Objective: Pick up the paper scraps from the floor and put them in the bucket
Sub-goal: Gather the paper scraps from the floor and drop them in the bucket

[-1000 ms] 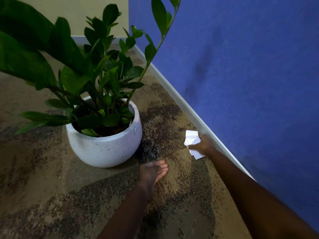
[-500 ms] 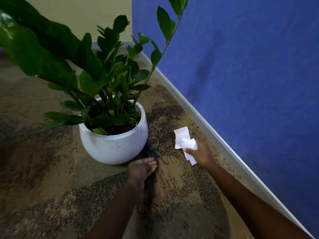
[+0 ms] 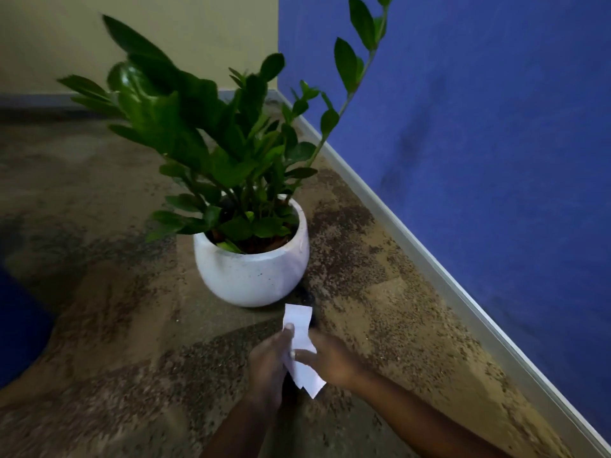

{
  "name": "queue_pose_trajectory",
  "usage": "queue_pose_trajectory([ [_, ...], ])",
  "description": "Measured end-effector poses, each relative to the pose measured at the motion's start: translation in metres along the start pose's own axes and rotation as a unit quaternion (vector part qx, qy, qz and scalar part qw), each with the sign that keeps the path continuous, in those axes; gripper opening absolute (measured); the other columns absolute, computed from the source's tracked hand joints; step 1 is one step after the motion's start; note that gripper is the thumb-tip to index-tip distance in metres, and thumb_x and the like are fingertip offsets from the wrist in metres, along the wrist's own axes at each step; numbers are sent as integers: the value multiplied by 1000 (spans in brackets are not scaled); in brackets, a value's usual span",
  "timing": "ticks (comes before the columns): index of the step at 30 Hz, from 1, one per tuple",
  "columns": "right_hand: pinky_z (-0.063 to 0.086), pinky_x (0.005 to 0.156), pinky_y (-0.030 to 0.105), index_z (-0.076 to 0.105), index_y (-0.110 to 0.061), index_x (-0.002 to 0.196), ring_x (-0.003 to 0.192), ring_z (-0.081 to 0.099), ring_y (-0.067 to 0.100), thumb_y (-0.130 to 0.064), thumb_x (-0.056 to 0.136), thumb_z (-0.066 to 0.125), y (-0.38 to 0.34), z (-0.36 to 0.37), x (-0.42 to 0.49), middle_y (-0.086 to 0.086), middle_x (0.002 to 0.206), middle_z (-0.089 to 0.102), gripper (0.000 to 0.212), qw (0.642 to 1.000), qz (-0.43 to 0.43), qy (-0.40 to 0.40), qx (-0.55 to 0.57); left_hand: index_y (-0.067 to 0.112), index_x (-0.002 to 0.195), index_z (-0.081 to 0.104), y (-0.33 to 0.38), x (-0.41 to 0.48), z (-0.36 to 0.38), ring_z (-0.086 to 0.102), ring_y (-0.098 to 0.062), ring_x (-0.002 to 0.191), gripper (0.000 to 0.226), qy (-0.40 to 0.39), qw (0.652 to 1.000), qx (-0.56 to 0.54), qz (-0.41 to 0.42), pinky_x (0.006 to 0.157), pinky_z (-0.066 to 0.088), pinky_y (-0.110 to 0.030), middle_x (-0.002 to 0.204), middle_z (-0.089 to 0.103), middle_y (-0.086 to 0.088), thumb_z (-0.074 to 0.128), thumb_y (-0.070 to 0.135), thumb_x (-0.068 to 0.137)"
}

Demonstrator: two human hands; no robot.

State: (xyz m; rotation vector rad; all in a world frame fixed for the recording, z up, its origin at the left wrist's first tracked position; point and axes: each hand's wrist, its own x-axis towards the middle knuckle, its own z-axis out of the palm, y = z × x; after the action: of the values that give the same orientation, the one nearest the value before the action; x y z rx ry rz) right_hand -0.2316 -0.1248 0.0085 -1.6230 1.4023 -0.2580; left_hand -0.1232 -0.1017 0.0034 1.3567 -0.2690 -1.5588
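We see the plain white paper scraps. The round white ceramic pot carries small dark speckles, and the leafy plant in it is deep glossy green. The tan carpet floor has dark brown speckled patches. The blue painted wall meets the pale yellow-beige wall; the skirting board is light grey.

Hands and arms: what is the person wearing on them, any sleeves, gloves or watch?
The left hand and right hand are gloveless; the left forearm and right forearm are bare, no sleeve in view. No watch or ring is visible, though the picture is blurred.
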Motion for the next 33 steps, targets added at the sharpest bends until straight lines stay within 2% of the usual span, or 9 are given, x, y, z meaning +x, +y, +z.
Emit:
queue_pose_trajectory([
  [6, 28, 49, 9, 58, -10, 82, 70, 48, 8, -17, 89, 60, -36, 17, 7, 9, 84, 60, 10, 1000, -29, -6, 0, -19, 87, 63, 25, -13, -32, 59, -36, 86, 18, 69, 996, 14, 55, 76, 48, -43, 93, 64, -32, 61, -1, 86],
  [10, 29, 41, 7, 42, -25, 54, 53, 42, -3, -13, 86, 64, -66, 27, 11, -12, 57, 45, 41, 998, -60, 4, 12, -8, 88, 60, 51, -24, -48, 58, -30, 81, 4, 97, 992, -20, 78, 62, 46, -29, 82, 62, -17, 59, -4, 87],
  [13, 30, 42, 5, 53, -24, 60, 56, 48, -1, -20, 87, 63, -98, 32, 11, -9, 64, 57, 30, 997, -75, -13, 11, -8, 100, 60, 78, -37, -61, 57, -29, 84, 14, 125, 987, -30, 98, 58, 45, -27, 78, 60, -10, 61, -3, 87],
  [16, 36, 54, 17, 65, -12, 82, 66, 54, 11, -25, 88, 63, -139, 34, 12, 9, 82, 66, 14, 995, -99, -20, 3, -15, 114, 57, 114, -50, -73, 54, -29, 90, 30, 145, 983, -40, 109, 66, 47, -33, 102, 62, -21, 60, -2, 88],
  [20, 28, 54, 24, 49, -14, 58, 58, 42, 9, -17, 86, 65, -202, 35, 13, 3, 62, 48, 32, 986, -169, -2, 10, -20, 122, 51, 169, -71, -90, 56, -32, 89, 37, 138, 976, -64, 154, 72, 48, -42, 122, 58, -31, 56, -2, 90],
  [23, 35, 59, 25, 64, -1, 87, 64, 48, 10, -12, 87, 64, -250, 39, 10, 16, 82, 57, 11, 981, -188, -20, 50, -14, 127, 50, 211, -88, -105, 54, -30, 98, 37, 133, 972, -65, 185, 84, 49, -46, 131, 54, -31, 52, -1, 93],
  [25, 44, 68, 28, 64, 9, 104, 71, 56, 16, -10, 88, 62, -277, 45, 9, 24, 102, 64, 25, 977, -170, -42, 122, -15, 128, 47, 237, -99, -118, 53, -28, 99, 39, 139, 964, -56, 217, 80, 50, -42, 133, 53, -31, 52, -2, 92],
  [30, 46, 62, 25, 60, -4, 79, 58, 58, 12, -6, 90, 58, -339, 77, 8, 23, 108, 61, 11, 959, -130, -126, 220, -10, 124, 53, 290, -120, -165, 65, -33, 91, 37, 228, 946, -29, 229, 81, 49, -37, 119, 61, -18, 58, -3, 88],
  [33, 50, 57, 24, 59, 9, 113, 57, 61, 13, -5, 88, 60, -368, 101, 18, 26, 122, 60, 29, 958, -115, -128, 228, -8, 123, 54, 317, -120, -200, 63, -33, 110, 37, 270, 940, -25, 205, 88, 50, -35, 124, 61, -19, 59, -2, 88],
])
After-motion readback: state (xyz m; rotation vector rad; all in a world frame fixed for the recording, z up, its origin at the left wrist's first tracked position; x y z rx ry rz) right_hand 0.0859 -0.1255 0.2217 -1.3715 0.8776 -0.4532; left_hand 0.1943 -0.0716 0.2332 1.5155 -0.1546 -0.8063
